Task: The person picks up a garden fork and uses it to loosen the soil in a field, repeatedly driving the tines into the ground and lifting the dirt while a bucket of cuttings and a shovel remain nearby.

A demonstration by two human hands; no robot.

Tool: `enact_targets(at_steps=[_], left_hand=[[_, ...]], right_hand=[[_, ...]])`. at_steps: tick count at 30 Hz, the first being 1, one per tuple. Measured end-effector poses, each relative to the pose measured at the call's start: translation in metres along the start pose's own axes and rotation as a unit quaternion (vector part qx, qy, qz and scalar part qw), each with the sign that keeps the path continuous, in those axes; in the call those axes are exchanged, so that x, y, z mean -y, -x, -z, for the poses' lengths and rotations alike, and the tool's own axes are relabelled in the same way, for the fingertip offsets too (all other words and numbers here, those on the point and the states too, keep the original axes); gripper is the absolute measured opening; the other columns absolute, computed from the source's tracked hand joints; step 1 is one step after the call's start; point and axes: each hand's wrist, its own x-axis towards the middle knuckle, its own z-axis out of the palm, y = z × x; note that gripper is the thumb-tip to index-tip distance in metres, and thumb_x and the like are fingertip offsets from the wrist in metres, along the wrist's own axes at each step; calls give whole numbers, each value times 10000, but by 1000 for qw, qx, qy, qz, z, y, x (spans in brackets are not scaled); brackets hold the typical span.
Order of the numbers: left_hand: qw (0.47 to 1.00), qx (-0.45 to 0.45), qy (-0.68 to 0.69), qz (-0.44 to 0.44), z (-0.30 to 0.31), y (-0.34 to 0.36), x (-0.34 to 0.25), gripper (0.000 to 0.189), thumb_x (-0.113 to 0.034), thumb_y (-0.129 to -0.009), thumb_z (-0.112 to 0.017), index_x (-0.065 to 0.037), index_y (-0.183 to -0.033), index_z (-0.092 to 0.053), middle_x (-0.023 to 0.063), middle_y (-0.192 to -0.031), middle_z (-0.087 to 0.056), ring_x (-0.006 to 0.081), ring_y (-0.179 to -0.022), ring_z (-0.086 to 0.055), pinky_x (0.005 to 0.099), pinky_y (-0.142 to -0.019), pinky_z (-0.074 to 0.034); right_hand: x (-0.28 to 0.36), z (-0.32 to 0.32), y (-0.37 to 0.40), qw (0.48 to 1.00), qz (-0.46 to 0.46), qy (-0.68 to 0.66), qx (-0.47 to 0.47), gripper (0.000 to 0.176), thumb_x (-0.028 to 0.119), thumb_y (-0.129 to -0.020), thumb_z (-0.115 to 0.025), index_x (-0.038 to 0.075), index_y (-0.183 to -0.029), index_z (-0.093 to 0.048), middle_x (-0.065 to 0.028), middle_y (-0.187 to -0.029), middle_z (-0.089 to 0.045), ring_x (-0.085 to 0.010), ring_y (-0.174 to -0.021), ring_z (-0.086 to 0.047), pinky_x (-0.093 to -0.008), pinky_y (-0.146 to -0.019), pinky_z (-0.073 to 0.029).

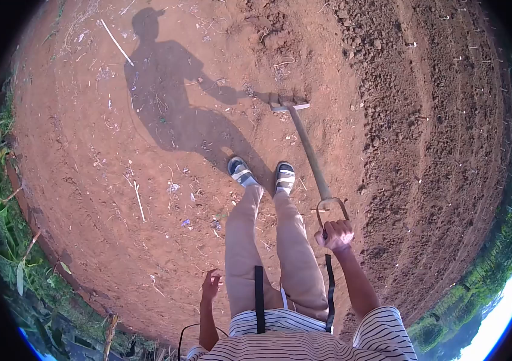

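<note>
My right hand [335,234] is closed around the D-shaped grip of a long-handled digging tool [309,147]. The wooden shaft slants forward and away from me. At its far end a light crossbar meets the soil, and I cannot make out whether the head is a spade or a fork. My left hand [211,284] hangs beside my left thigh with nothing in it, its fingers loosely bent and apart. Both my feet, in strapped sandals [284,177], stand on the reddish ground a little left of the shaft.
Dug, clumpy soil [391,120] lies in rows on the right, with small pale bits along it. Two pale sticks [139,201] and dry scraps are scattered on the left. My shadow [166,90] falls ahead. Green plants [3,222] border the left edge.
</note>
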Motion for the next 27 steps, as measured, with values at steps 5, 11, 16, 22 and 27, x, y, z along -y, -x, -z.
enact_targets(at_steps=[5, 11, 16, 22, 27], left_hand=[[1000, 7, 17, -10, -30, -17, 59, 356, -208, -858, -491, -96, -1190, -426, 92, -907, -609, 174, -753, -614, 262, -587, -485], [899, -17, 394, 189, -48, -22, 102, 359, -42, -829, -471, -24, -1182, -412, 106, -1041, -583, 210, -893, -584, 310, -762, -467], [987, -20, 148, 57, -50, -16, 130, 364, -4, -819, -462, -55, -1177, -422, 112, -1022, -588, 194, -924, -571, 323, -783, -455], [997, -30, -57, -49, -52, 26, 46, 339, -110, -832, -497, -130, -1166, -442, 122, -932, -612, 213, -846, -603, 326, -704, -482], [999, -37, 28, -19, -47, 52, 28, 310, -175, -853, -484, -145, -1160, -453, 112, -913, -609, 190, -719, -622, 292, -576, -501]], right_hand=[[-4, -71, 90, 994, -49, -43, 85, 209, 223, -613, -550, 131, -484, -413, -15, -437, -402, -172, -414, -418, -306, -465, -329], [-19, -176, 173, 959, -87, -55, 265, 170, 221, -714, -514, 102, -592, -507, -49, -547, -556, -205, -536, -538, -352, -570, -398], [-33, -244, 190, 780, -157, -30, 604, 335, 332, -827, -390, 58, -892, -572, -146, -826, -629, -299, -800, -606, -456, -759, -409], [-33, -136, 127, 772, -158, -82, 610, 414, 397, -816, -377, 76, -974, -585, -148, -904, -619, -299, -870, -591, -437, -810, -405], [-33, -12, 26, 824, -22, -68, 562, 409, 398, -837, -349, 84, -812, -610, -149, -802, -619, -324, -780, -592, -432, -732, -457]])
